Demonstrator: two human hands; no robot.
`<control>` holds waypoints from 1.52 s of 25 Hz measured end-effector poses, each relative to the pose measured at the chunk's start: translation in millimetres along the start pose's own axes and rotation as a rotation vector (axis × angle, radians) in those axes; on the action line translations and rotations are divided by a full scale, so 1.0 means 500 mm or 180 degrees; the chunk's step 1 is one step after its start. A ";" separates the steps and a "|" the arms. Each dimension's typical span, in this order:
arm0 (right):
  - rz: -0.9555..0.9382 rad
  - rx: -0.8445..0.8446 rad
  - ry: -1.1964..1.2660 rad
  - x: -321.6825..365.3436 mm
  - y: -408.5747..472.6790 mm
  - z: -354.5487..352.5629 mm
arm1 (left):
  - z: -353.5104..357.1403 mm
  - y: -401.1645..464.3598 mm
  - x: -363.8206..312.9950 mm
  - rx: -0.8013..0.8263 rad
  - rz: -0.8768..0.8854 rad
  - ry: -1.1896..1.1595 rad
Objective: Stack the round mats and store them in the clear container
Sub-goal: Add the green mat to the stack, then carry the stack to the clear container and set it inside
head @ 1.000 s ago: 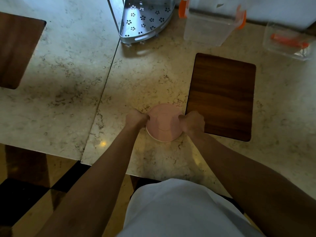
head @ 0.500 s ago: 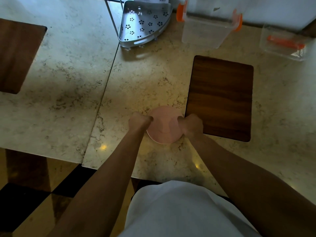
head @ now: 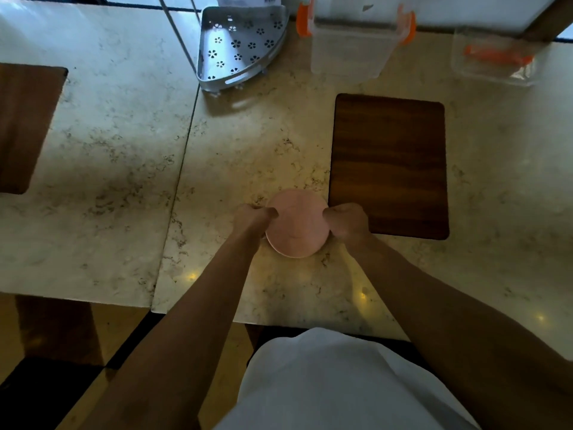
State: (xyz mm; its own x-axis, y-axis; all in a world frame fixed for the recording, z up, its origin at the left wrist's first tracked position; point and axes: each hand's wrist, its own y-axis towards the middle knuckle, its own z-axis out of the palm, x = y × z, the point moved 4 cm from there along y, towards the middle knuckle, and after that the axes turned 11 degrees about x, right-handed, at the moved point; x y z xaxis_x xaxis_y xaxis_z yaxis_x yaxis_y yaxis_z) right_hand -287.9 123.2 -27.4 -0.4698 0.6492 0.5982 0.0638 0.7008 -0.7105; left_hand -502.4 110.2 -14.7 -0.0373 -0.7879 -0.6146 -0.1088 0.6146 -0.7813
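A stack of pink round mats (head: 296, 226) sits on the marble table (head: 248, 144), just left of a dark wooden board (head: 389, 166). My left hand (head: 251, 218) grips the stack's left edge and my right hand (head: 345, 223) grips its right edge, fingers curled around it. How many mats are in the stack I cannot tell. The clear container (head: 350, 48) with orange clips stands open at the back of the table, beyond the board.
A grey perforated corner rack (head: 238, 48) stands at the back, left of the container. A clear lid with an orange strip (head: 493, 60) lies at the back right. Another wooden board (head: 24, 128) lies at the far left. The table's front edge is close to my body.
The hands and the pink stack have stayed in place; my view has shifted slightly, so the table items sit a little lower in the frame.
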 end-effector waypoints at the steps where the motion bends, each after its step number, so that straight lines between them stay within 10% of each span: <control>1: 0.0007 -0.0045 0.0089 -0.007 -0.005 -0.009 | 0.010 0.002 -0.003 0.0066 0.0020 0.0010; 23: -0.0359 -0.0798 0.0636 -0.131 -0.003 -0.583 | 0.590 -0.081 -0.227 0.0219 0.0184 0.0410; 38: -0.0850 -0.0685 0.0696 0.070 0.109 -0.685 | 0.567 0.000 -0.464 0.0227 0.0694 0.0330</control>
State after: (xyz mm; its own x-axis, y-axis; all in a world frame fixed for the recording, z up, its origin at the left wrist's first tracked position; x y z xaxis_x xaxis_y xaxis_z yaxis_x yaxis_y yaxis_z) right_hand 0.8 285.6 81.8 -0.2980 0.4672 0.8324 0.1585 0.8841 -0.4395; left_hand -212.0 303.9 97.1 -0.1542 -0.6338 -0.7580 -0.0170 0.7687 -0.6394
